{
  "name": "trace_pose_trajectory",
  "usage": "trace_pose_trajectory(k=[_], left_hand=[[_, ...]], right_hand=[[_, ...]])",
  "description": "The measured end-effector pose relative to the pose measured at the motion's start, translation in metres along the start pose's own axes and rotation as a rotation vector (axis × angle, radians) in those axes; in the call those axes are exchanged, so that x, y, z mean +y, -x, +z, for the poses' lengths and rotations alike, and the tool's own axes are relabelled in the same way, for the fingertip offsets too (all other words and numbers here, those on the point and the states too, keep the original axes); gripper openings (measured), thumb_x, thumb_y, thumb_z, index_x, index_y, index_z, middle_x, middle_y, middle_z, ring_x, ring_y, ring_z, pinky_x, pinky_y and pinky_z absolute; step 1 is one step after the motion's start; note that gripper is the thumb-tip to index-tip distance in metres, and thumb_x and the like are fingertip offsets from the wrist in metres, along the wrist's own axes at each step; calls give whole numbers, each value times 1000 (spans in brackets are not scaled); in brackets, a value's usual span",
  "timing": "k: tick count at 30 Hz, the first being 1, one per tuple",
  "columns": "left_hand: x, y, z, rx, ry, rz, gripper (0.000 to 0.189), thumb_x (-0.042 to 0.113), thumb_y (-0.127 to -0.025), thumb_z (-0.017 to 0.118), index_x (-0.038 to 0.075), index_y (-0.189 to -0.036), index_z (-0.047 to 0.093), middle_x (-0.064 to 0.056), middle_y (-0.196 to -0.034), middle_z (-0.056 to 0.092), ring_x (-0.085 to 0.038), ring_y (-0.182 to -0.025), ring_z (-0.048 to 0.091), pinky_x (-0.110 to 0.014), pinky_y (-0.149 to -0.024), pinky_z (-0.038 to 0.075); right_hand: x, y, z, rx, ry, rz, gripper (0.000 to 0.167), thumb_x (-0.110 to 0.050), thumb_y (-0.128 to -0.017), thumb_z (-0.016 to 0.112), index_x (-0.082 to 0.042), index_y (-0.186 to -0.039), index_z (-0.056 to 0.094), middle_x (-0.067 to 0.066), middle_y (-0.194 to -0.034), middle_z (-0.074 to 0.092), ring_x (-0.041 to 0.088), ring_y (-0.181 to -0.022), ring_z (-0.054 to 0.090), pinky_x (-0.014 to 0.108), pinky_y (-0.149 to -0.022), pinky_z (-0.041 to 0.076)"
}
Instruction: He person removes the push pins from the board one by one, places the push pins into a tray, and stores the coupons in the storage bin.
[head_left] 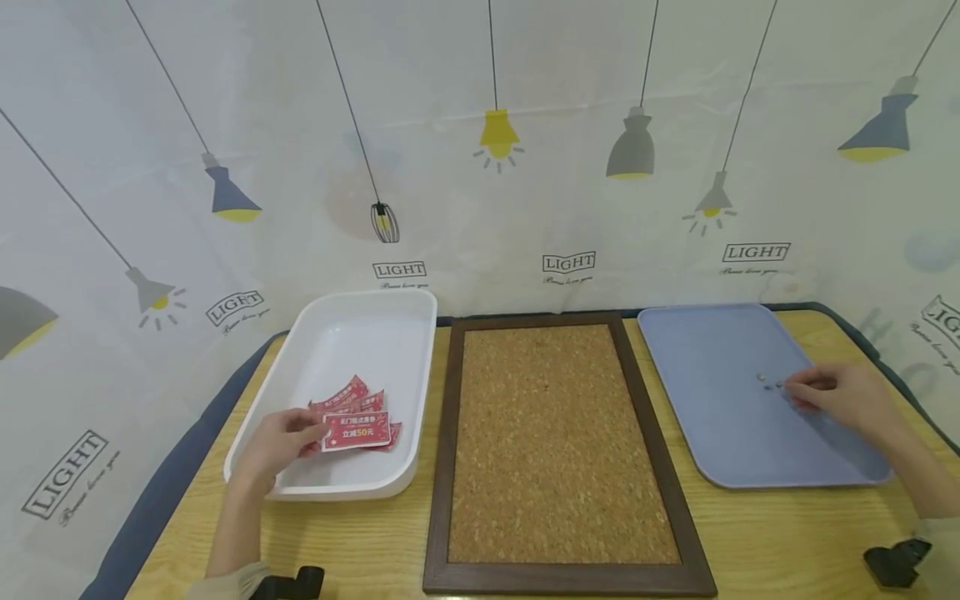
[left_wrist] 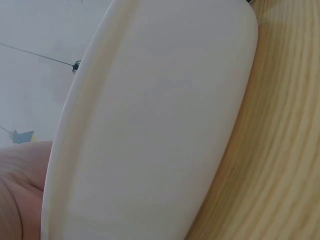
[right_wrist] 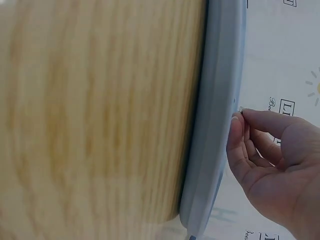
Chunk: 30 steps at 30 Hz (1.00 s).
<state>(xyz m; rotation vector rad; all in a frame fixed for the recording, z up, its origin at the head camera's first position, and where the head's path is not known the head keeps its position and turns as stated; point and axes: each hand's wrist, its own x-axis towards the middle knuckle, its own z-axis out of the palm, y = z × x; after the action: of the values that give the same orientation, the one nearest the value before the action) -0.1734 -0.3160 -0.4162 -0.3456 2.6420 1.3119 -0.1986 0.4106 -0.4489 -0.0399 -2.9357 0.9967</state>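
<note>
My left hand (head_left: 273,450) reaches into the white tray (head_left: 431,375) and pinches a red paper coupon (head_left: 356,432) by its left edge, thumb and fingers together. Under and behind it lie several more red coupons (head_left: 341,396), partly covered. In the left wrist view, the tray's outer wall (left_wrist: 150,120) hides all but a bit of the hand (left_wrist: 22,195). Over the blue tray (head_left: 697,358), my right hand (head_left: 843,400) holds a small shiny tack-like piece (right_wrist: 241,109) between thumb and forefinger. Other small metallic pieces (head_left: 761,377) lie on the tray by those fingertips.
Between the two trays lies a cork board (head_left: 562,442) with a dark wooden frame (head_left: 442,450). All stand on a light wooden table (head_left: 360,542). A cloth (head_left: 450,208) printed with lamps hangs right behind the table.
</note>
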Motion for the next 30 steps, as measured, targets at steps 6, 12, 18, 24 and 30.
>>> trace_pose_trajectory(k=[6,12,18,24,30], left_hand=[[-3,-3,-3,-23,-24,-20,31,14,-98,65,-10,-117,60,-11,-95,64,-17,-77,59,-29,-68,52],[-6,-4,-8,-32,-53,-47,26,11,-98,64,-11,-112,59,-11,-91,62,-18,-76,57,-30,-68,50],[-8,-5,-10,-19,-86,-70,27,10,-98,64,-12,-111,59,-13,-89,61,-20,-76,55,-31,-68,48],[-10,-6,-10,14,-53,-76,28,10,-98,62,-13,-114,59,-15,-93,62,-20,-77,57,-31,-68,50],[-8,-3,-12,53,-43,-88,37,18,-101,59,-11,-124,56,-20,-105,62,-23,-86,57,-32,-74,51]], right_hand=[[3,0,-1,-58,8,15,40,-24,-99,66,16,-108,66,10,-83,74,7,-66,68,21,-59,48],[4,-2,2,-83,20,15,40,-22,-98,66,17,-108,65,9,-82,74,10,-66,67,24,-58,50],[7,-3,2,-96,41,15,41,-23,-98,67,16,-109,65,11,-84,73,14,-67,66,25,-58,48],[7,-2,2,-96,26,19,41,-23,-99,65,16,-110,64,8,-85,73,11,-67,66,25,-59,50],[5,3,0,-67,13,18,45,-28,-102,61,16,-112,62,8,-84,73,8,-67,65,23,-59,48]])
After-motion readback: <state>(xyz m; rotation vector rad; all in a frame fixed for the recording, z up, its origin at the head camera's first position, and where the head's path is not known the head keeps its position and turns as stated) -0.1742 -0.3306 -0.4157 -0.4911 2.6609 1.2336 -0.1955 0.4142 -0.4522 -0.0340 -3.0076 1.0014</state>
